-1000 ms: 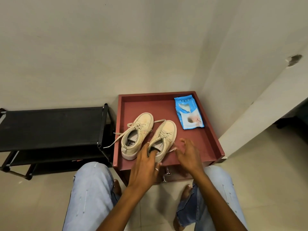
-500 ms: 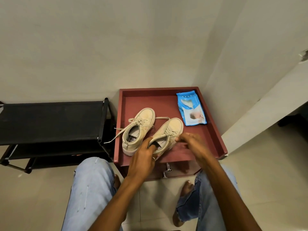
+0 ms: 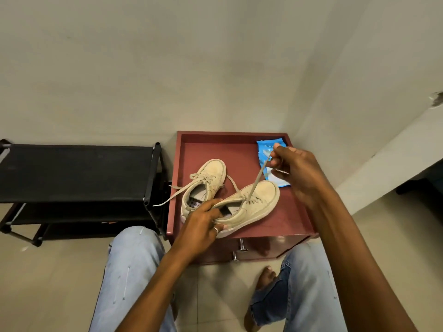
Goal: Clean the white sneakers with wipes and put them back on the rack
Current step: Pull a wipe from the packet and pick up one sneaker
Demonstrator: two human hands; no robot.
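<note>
head view: at the front of the red cabinet (image 3: 215,147), left hand (image 3: 203,226) grips the near sneaker (image 3: 254,202) by its heel; right hand (image 3: 294,168) pinches its lace (image 3: 257,178) taut. second sneaker (image 3: 208,180) on the cabinet's left, wipes pack (image 3: 266,149) at its far corner.

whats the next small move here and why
Probably pull the lace further out of its eyelets: the right hand pinches it taut above the sneaker that the left hand grips at the heel, and no wipe is in hand yet.
</note>
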